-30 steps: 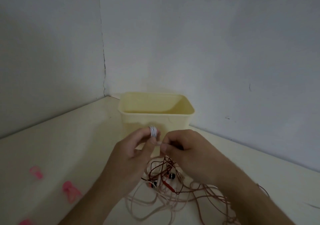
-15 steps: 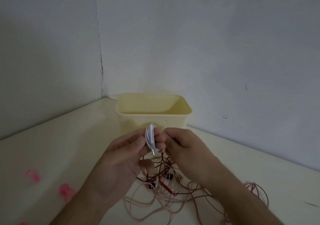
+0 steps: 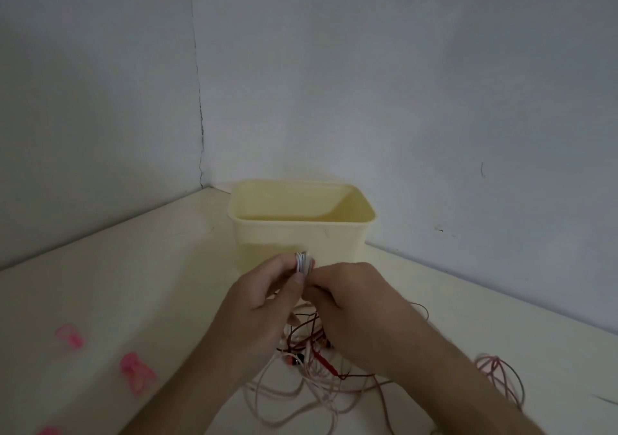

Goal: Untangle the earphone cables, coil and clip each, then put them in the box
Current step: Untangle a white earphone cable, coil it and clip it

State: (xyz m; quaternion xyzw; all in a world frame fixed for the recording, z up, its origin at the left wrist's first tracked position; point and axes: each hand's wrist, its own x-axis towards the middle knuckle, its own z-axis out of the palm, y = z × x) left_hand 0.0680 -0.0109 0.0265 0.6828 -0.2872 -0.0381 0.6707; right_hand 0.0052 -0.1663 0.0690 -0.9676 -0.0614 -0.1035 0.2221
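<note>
Left hand [image 3: 267, 304] pinches white coiled earphone cable [image 3: 303, 262] just in front of cream box [image 3: 301, 234]. Right hand [image 3: 351, 297] fingers curled at coil's lower edge, pinching it. No clip on coil. Pink clips [image 3: 135, 372] wait on table, left. Red and pink cables [image 3: 314, 367] tangled below hands. Box looks empty; most work left.

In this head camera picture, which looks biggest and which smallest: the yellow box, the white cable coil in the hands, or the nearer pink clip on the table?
1. The yellow box, by far the largest.
2. The pink clip; it lies nearer the camera, so it may look bigger than it is.
3. The white cable coil, partly hidden by fingers, so unsure against the clip.
</note>
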